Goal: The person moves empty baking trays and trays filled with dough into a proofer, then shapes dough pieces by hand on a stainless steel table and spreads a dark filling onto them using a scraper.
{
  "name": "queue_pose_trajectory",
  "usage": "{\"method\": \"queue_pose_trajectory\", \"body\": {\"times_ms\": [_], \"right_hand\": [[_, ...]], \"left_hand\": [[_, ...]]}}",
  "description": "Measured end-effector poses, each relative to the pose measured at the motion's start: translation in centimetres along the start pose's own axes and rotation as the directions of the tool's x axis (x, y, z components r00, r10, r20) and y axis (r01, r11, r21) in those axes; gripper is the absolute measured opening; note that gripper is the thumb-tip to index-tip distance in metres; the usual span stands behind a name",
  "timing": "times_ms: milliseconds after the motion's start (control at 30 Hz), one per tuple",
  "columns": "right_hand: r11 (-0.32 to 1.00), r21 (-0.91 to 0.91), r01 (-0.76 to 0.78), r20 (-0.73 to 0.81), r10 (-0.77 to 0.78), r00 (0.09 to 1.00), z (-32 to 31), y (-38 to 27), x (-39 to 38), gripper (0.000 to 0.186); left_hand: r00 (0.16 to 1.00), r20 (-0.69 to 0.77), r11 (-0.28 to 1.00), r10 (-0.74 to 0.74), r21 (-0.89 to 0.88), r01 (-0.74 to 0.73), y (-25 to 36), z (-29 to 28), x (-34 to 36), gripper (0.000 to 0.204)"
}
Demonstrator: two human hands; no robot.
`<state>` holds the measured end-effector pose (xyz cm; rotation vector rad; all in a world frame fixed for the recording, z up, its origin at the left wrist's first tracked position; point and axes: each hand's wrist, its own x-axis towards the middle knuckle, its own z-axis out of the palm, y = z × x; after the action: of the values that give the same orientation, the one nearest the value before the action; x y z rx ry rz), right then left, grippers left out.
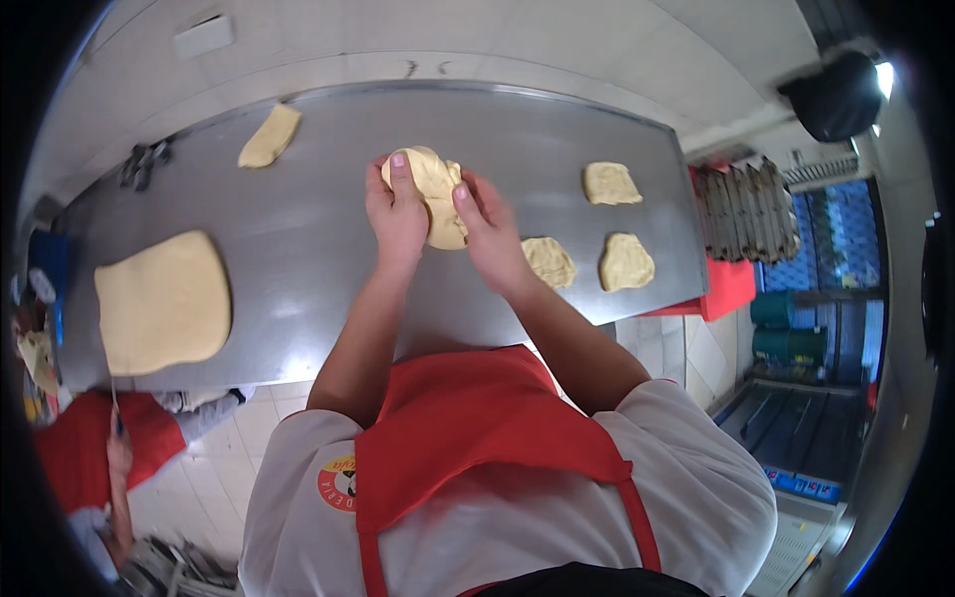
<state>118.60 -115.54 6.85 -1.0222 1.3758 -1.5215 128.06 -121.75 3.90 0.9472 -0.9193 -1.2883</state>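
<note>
Two hands on one dough piece (438,194) at the middle of the steel table (298,239): left hand (396,214) gripping its left edge, thumb pressed on top; right hand (487,229) closed around its right side. Three small dough portions (609,184) to the right, big flat dough slab (164,301) far left.

Left hand (396,211) and right hand (487,231) grip a dough piece (438,191) over the steel table (318,249).

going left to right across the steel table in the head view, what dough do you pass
large dough slab → small piece at the back → dough piece in both hands → flat piece by the right wrist → two flat pieces far right
</note>
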Motion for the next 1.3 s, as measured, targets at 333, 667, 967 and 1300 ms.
{"method": "queue_pose_trajectory", "body": {"times_ms": [333, 667, 967, 1300], "right_hand": [[0.832, -0.543, -0.112, -0.032, 0.112, 0.993, -14.1, 3.5, 5.3, 0.052], [0.192, -0.749, 0.635, 0.611, -0.171, 0.773, -29.2, 12.8, 11.8, 0.040], [0.186, -0.801, 0.568, 0.525, -0.237, 0.817, -26.9, 16.0, 13.0, 0.049], [0.138, -0.800, 0.584, 0.540, -0.260, 0.801, -26.2, 16.8, 16.7, 0.051]], "left_hand": [[0.917, 0.294, 0.948, -0.271, 0.249, 0.200, -11.0, 7.3, -2.6, 0.049], [0.824, 0.545, 0.375, -0.155, 0.804, -0.461, -14.1, 11.8, 4.9, 0.042], [0.583, 0.743, 0.184, -0.329, 0.656, -0.732, -18.1, 13.1, 1.7, 0.080], [0.569, 0.778, 0.150, -0.265, 0.616, -0.773, -20.5, 14.1, 4.8, 0.085]]}}
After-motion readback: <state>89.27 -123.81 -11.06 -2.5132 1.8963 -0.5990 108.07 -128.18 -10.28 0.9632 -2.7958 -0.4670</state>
